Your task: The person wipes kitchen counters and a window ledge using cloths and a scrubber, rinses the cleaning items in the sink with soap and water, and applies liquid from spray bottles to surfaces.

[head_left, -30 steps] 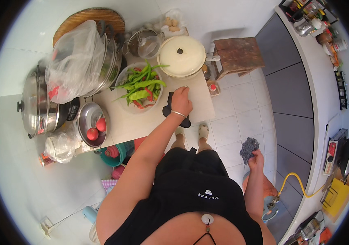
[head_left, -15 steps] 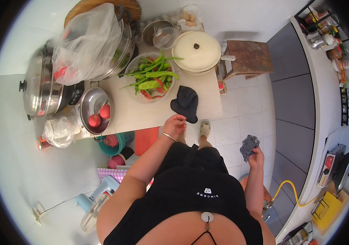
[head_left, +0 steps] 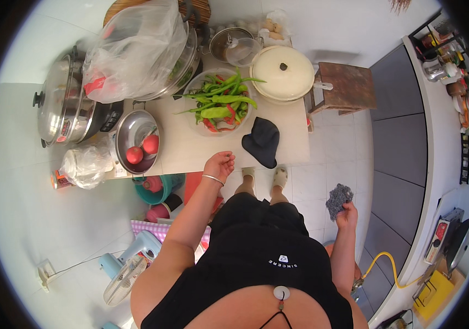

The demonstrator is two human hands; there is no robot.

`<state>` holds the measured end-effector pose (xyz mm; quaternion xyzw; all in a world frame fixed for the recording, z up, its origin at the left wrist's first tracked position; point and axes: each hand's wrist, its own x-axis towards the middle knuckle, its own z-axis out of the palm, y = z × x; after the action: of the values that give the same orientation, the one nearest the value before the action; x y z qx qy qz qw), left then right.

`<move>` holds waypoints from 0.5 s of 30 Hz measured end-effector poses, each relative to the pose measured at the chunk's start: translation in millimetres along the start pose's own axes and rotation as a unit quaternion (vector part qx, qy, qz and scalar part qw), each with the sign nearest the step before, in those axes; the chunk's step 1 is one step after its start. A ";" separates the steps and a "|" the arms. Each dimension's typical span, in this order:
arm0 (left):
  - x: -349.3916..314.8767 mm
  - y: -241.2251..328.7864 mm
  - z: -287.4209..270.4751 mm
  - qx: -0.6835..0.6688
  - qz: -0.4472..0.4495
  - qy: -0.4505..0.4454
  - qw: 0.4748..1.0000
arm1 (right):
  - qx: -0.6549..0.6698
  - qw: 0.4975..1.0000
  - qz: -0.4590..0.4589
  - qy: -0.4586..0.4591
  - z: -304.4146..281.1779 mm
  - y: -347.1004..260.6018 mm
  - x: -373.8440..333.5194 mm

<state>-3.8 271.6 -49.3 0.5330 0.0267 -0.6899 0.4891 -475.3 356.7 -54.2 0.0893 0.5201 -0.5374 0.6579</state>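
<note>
My left hand (head_left: 220, 166) hovers at the front edge of the pale table (head_left: 190, 151), its fingers curled together with nothing visible in them. To its right, a limp black cloth piece, cap-like in shape (head_left: 262, 142), lies by the table's front right corner, apart from the hand. Out over the floor on the right, my right hand (head_left: 347, 216) grips a crumpled grey mesh-like cloth (head_left: 338, 200). Behind the black piece stands a clear bowl (head_left: 243, 126) heaped with green and red peppers (head_left: 220, 101). A two-handled steel pan (head_left: 135, 129) at left holds two red tomatoes (head_left: 134, 155).
A cream lidded pot (head_left: 282, 74) stands at the table's back right, near a wooden stool (head_left: 347, 88). Steamer pots (head_left: 59, 109) and a bagged pan (head_left: 135, 55) fill the left and back. A blue fan (head_left: 141, 244) stands lower left; grey cabinets (head_left: 399, 131) line the right.
My left hand has drawn away from the black cloth piece, leaving a wider gap. The right hand keeps its grip on the grey cloth. The whole view has shifted slightly.
</note>
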 end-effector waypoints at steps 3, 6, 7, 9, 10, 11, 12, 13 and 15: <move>-18.6 28.4 23.0 0.113 0.148 0.006 0.983 | -0.003 1.000 -0.001 0.002 -2.3 4.6 2.7; -22.5 67.3 47.8 0.302 0.388 -0.013 0.871 | -0.002 1.000 0.008 -0.012 4.4 7.4 3.7; -14.5 78.9 47.5 0.508 0.464 0.063 0.723 | -0.001 1.000 0.012 -0.017 11.3 8.3 3.1; -8.9 87.7 59.8 0.648 0.539 0.147 0.517 | 0.001 0.999 0.019 -0.026 20.7 8.9 2.2; -9.3 90.4 65.7 0.701 0.563 0.184 0.398 | 0.002 0.999 0.022 -0.030 22.8 8.6 1.7; -22.5 93.3 90.9 0.652 0.624 0.150 0.403 | 0.008 1.000 0.014 -0.027 20.9 8.5 1.8; -25.8 85.2 96.3 0.625 0.643 0.071 0.438 | 0.012 1.000 0.010 -0.022 16.8 9.4 1.5; -27.5 76.1 101.4 0.592 0.655 -0.009 0.469 | 0.016 1.000 0.005 -0.018 12.6 10.6 1.0; -10.0 32.5 100.1 0.551 0.619 -0.166 0.534 | 0.006 1.000 0.006 0.007 5.9 11.7 0.8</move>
<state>-52.4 205.4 17.2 0.4558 -0.7772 -0.1689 0.3995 -462.5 357.0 -57.3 0.1004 0.5208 -0.5357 0.6571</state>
